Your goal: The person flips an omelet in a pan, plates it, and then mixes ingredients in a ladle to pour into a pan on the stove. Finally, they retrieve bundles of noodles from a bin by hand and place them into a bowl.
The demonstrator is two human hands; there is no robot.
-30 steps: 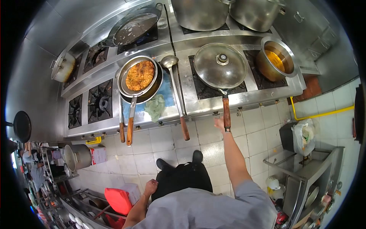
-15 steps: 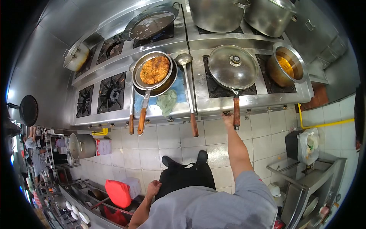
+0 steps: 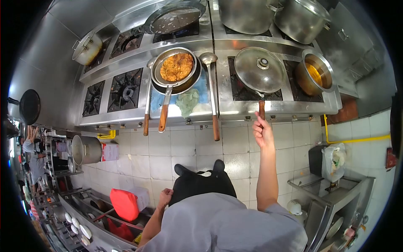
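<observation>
My right hand (image 3: 263, 132) is at the wooden handle of a lidded pan (image 3: 260, 71), with fingers curled against the handle's lower end. The pan rests on a burner, its glass lid on. Down beside my thigh, my left hand (image 3: 166, 195) hangs with curled fingers; whether it holds anything is too small to tell. Left of the lidded pan, a strainer (image 3: 167, 87) holding a browned fried piece (image 3: 176, 67) sits over a bowl. A ladle (image 3: 208, 59) lies just right of it, and a green cloth (image 3: 187, 103) below.
A pot with yellow liquid (image 3: 314, 74) stands at the right of the stove (image 3: 168, 118). Large pots (image 3: 247, 17) and a wide pan (image 3: 176, 19) are at the back. Behind me on the left is a red bag (image 3: 124, 204); a metal stand (image 3: 331, 201) is at right. Other people are far left.
My right hand has moved from the knobs at the stove's front edge to the lidded pan's handle. The view has shifted slightly. My left hand still hangs at my side.
</observation>
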